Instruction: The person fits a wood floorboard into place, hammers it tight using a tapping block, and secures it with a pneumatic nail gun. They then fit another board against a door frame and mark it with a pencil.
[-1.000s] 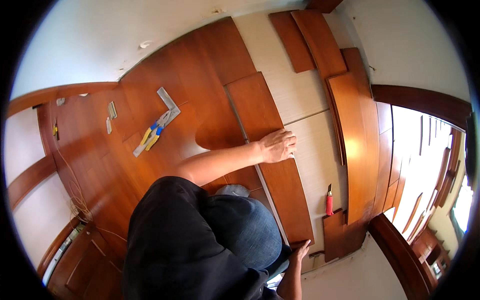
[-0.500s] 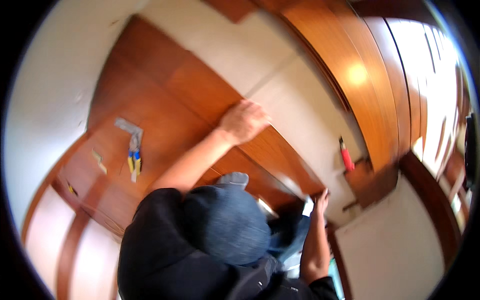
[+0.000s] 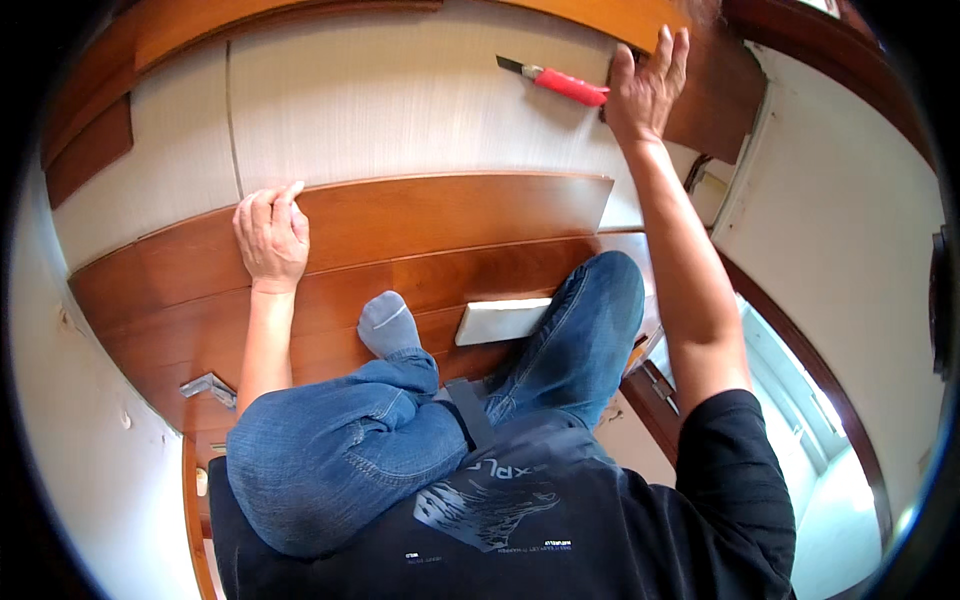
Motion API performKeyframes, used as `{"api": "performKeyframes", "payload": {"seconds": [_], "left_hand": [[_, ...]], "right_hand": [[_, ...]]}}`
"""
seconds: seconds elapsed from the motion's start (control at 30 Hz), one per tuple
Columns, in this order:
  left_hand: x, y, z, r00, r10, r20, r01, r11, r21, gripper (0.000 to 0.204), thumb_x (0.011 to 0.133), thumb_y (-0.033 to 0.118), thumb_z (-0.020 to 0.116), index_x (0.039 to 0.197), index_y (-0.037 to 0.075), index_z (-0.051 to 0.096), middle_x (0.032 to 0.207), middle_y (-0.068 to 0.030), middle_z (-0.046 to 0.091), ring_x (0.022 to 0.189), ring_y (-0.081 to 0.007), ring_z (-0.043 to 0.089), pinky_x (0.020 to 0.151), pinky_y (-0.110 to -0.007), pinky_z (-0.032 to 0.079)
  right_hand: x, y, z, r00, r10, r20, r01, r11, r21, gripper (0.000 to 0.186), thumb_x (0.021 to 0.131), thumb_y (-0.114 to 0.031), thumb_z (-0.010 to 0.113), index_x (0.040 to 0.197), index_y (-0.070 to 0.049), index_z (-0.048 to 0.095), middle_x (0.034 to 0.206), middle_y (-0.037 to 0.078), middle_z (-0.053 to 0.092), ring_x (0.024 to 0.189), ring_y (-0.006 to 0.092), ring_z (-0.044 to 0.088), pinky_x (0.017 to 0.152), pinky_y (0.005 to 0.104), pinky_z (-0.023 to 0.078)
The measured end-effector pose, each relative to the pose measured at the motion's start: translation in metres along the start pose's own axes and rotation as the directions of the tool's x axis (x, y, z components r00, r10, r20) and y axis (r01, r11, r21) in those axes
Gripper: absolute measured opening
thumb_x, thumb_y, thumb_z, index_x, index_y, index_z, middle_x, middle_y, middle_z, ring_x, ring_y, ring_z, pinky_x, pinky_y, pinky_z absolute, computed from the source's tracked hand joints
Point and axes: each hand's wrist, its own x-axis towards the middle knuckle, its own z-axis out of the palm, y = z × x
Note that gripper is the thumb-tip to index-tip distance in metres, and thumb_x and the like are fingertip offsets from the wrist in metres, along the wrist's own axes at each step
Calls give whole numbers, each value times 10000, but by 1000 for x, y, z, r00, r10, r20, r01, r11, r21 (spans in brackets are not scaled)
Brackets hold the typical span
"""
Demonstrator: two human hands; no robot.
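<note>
My left hand (image 3: 272, 240) is on the far edge of a reddish-brown wooden plank (image 3: 450, 212), its fingers bent over that edge and its thumb pointing right. My right hand (image 3: 645, 98) is raised at the upper right, fingers spread, holding nothing. Beside it, a utility knife (image 3: 572, 87) with a red handle and dark blade lies on the pale underfloor (image 3: 390, 100). The handle's end comes close to my palm; whether they touch I cannot tell. A dark brown board piece (image 3: 715, 115) lies beyond my right wrist.
More laid planks (image 3: 440, 275) stretch under my bent legs, with a white slab (image 3: 500, 322) by my knee. A grey angled metal tool (image 3: 208, 387) lies left of my left forearm. Walls stand at left and right (image 3: 830, 210). Long boards (image 3: 270, 22) lie at the far side.
The view has turned and steadied. My right hand has let go of the plank's right end and moved out toward the red-handled knife. My left hand remains at the plank's edge.
</note>
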Motion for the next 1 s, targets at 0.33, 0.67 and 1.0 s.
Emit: {"api": "performKeyframes", "payload": {"seconds": [0.33,0.67,1.0], "left_hand": [[-5,3,1,999,20,38,-20,1000,9,388,887,71,636,1261,148,708,1181,-70,621,1198,-295,580,1102,-470,440],[-10,105,-35,981,59,187,-78,992,97,588,878,136,703,1454,97,591,1442,-117,544,1418,-335,450,1179,-505,359],[-111,226,71,411,899,152,-561,381,-735,906,787,467,804,1541,99,463,1636,-346,325,1521,-466,353,1235,-629,262]], "right_hand": [[-173,-59,59,966,76,248,-87,996,34,710,1039,-469,553,1567,-26,382,1666,224,287,1494,414,323,1269,531,205],[-141,110,-19,983,-173,58,166,979,118,651,799,-65,750,1421,-101,558,1472,163,505,1449,386,417,1231,494,357],[-205,559,-46,837,205,508,-46,950,-308,531,971,-76,599,1485,22,511,1486,232,566,1372,371,541,1171,470,424]]}}
